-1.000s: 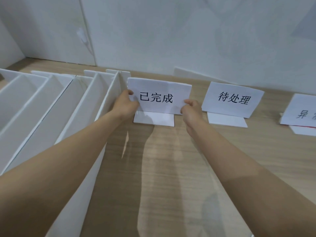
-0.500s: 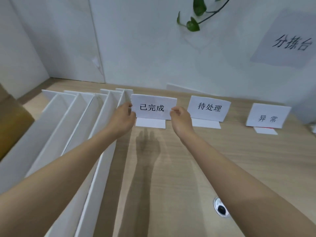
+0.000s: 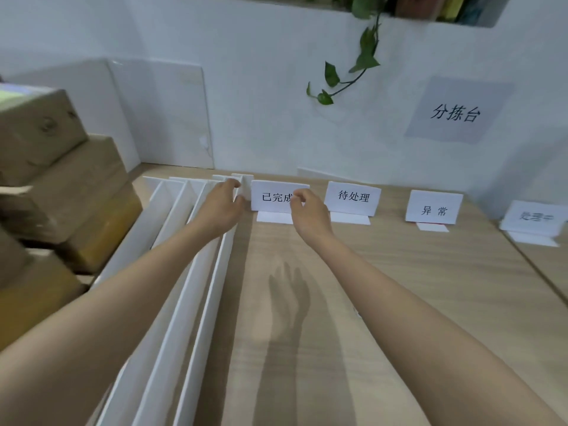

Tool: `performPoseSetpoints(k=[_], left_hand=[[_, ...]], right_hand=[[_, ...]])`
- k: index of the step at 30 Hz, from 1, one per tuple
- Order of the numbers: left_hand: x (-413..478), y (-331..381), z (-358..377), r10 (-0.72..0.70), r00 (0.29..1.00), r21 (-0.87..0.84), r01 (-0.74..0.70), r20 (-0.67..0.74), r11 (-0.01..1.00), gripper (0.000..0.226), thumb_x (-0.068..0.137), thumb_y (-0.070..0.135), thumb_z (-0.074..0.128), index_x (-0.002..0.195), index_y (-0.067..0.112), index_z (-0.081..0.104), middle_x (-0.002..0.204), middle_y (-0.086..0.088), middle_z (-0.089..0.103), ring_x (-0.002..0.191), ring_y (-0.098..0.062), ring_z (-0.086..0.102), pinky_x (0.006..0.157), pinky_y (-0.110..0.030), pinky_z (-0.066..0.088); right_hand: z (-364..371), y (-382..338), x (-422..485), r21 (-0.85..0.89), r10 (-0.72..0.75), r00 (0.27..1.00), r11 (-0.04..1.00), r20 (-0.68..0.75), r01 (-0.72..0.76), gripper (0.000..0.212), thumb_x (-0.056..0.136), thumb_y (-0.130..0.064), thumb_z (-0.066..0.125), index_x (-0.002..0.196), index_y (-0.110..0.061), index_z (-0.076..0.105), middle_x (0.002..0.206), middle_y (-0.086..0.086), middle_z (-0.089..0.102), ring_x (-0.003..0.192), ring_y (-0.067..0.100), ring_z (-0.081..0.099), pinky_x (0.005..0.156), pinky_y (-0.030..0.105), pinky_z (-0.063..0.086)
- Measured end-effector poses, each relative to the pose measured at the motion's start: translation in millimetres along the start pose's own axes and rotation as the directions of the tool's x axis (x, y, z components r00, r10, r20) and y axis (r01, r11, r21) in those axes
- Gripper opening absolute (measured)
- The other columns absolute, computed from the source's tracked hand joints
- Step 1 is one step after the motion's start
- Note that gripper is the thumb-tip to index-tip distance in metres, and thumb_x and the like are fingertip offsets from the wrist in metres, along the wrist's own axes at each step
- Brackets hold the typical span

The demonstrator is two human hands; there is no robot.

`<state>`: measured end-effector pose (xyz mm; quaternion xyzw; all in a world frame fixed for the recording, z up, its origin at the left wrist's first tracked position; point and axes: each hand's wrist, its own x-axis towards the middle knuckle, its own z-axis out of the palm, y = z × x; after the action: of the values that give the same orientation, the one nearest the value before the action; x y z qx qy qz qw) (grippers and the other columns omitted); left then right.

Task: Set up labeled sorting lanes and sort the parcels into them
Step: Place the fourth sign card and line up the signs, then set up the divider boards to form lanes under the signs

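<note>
Several long white divider boards [image 3: 172, 302] lie side by side on the left of the wooden table [image 3: 415, 302]. My left hand [image 3: 219, 207] grips the far end of the rightmost board. A white label card reading 已完成 [image 3: 270, 196] stands just right of the boards. My right hand [image 3: 307, 212] hovers in front of its right part, fingers loosely curled and holding nothing. Further label cards stand in a row to the right: 待处理 [image 3: 353, 196], 异常 [image 3: 434, 210] and a blurred fourth one [image 3: 534, 216]. Brown cardboard parcels [image 3: 61, 186] are stacked at the left.
A sign reading 分拣台 [image 3: 455, 113] hangs on the white wall behind the table. A green vine [image 3: 353, 72] trails down the wall. White panels [image 3: 159, 118] lean in the back left corner. The table's right edge runs past the fourth card.
Both hands have let go of the 已完成 card and shifted left; the left hand now grips the divider end. The view has tilted up and back, showing the parcels and a fourth card.
</note>
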<state>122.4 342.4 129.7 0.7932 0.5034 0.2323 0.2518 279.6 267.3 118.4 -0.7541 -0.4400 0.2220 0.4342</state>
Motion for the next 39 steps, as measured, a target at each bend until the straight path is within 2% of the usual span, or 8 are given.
performPoseSetpoints(k=[4, 9, 14, 19, 24, 31, 36, 39], left_hand=[[-50, 6, -29, 0.019, 1.000, 0.019, -0.018, -0.009, 1.000, 0.042, 0.100, 0.022, 0.039, 0.140, 0.008, 0.038, 0.145, -0.012, 0.041, 0.129, -0.027, 0.041, 0.102, -0.032, 0.033], [-113, 2, -63, 0.049, 0.997, 0.073, -0.045, -0.058, 0.996, 0.042, 0.100, 0.026, 0.039, 0.138, 0.009, 0.040, 0.143, -0.010, 0.043, 0.123, -0.026, 0.047, 0.097, -0.032, 0.035], [-176, -11, -85, 0.052, 0.996, 0.090, -0.045, -0.075, 0.995, 0.042, 0.100, 0.024, 0.039, 0.138, 0.007, 0.040, 0.141, -0.012, 0.045, 0.126, -0.027, 0.044, 0.099, -0.032, 0.034], [-231, -36, -93, 0.042, 0.996, 0.137, -0.031, -0.078, 0.990, 0.042, 0.100, 0.025, 0.040, 0.137, 0.005, 0.041, 0.139, -0.012, 0.047, 0.127, -0.024, 0.043, 0.100, -0.029, 0.033], [-280, -56, -96, 0.027, 0.999, 0.143, -0.023, -0.025, 0.989, 0.043, 0.101, 0.026, 0.038, 0.139, 0.008, 0.038, 0.143, -0.010, 0.043, 0.132, -0.023, 0.039, 0.106, -0.033, 0.031], [-340, -90, -80, -0.006, 0.997, 0.093, 0.000, 0.071, 0.996, 0.042, 0.101, 0.024, 0.040, 0.140, 0.009, 0.038, 0.144, -0.009, 0.042, 0.131, -0.024, 0.041, 0.106, -0.035, 0.035], [-381, -113, -60, -0.030, 0.990, 0.039, 0.025, 0.134, 0.999, 0.038, 0.099, 0.019, 0.042, 0.135, 0.007, 0.042, 0.135, -0.012, 0.049, 0.123, -0.025, 0.047, 0.098, -0.031, 0.037], [-404, -133, -45, -0.030, 0.983, 0.048, 0.022, 0.182, 0.999, 0.042, 0.098, 0.019, 0.042, 0.139, 0.010, 0.038, 0.141, -0.011, 0.044, 0.128, -0.023, 0.044, 0.104, -0.033, 0.035]], right_hand=[[-11, -16, -46, -0.035, -0.073, 0.997, 0.997, 0.017, 0.074, 0.033, 0.100, -0.026, 0.037, 0.127, -0.016, 0.054, 0.131, -0.004, 0.056, 0.096, 0.010, 0.045, 0.077, 0.022, 0.029], [-17, -35, -99, -0.030, -0.128, 0.991, 0.991, 0.031, 0.129, 0.033, 0.100, -0.025, 0.037, 0.127, -0.016, 0.055, 0.128, -0.002, 0.056, 0.098, 0.012, 0.048, 0.073, 0.021, 0.027], [-10, -46, -153, 0.032, -0.185, 0.982, 0.983, 0.050, 0.183, 0.029, 0.099, -0.021, 0.039, 0.121, -0.012, 0.056, 0.111, 0.000, 0.056, 0.091, 0.015, 0.050, 0.076, 0.026, 0.037], [4, -43, -208, 0.026, -0.211, 0.972, 0.978, 0.100, 0.209, 0.029, 0.099, -0.019, 0.039, 0.120, -0.011, 0.056, 0.106, -0.003, 0.055, 0.105, 0.019, 0.053, 0.081, 0.028, 0.040], [19, -36, -259, -0.021, -0.202, 0.970, 0.978, 0.132, 0.207, 0.033, 0.098, -0.016, 0.038, 0.125, -0.008, 0.055, 0.125, 0.010, 0.058, 0.116, 0.026, 0.052, 0.095, 0.036, 0.042], [55, -20, -323, -0.047, -0.147, 0.977, 0.987, 0.157, 0.156, 0.030, 0.097, -0.017, 0.040, 0.118, -0.006, 0.059, 0.116, 0.013, 0.063, 0.111, 0.029, 0.055, 0.090, 0.033, 0.041], [97, 1, -362, -0.115, -0.072, 0.983, 0.989, 0.171, 0.093, 0.031, 0.096, -0.016, 0.043, 0.121, -0.006, 0.059, 0.123, 0.015, 0.062, 0.115, 0.030, 0.055, 0.092, 0.033, 0.041], [121, 11, -386, -0.134, 0.014, 0.981, 0.991, 0.195, 0.012, 0.035, 0.095, -0.019, 0.042, 0.125, -0.010, 0.057, 0.124, 0.013, 0.062, 0.116, 0.030, 0.055, 0.095, 0.034, 0.043]])
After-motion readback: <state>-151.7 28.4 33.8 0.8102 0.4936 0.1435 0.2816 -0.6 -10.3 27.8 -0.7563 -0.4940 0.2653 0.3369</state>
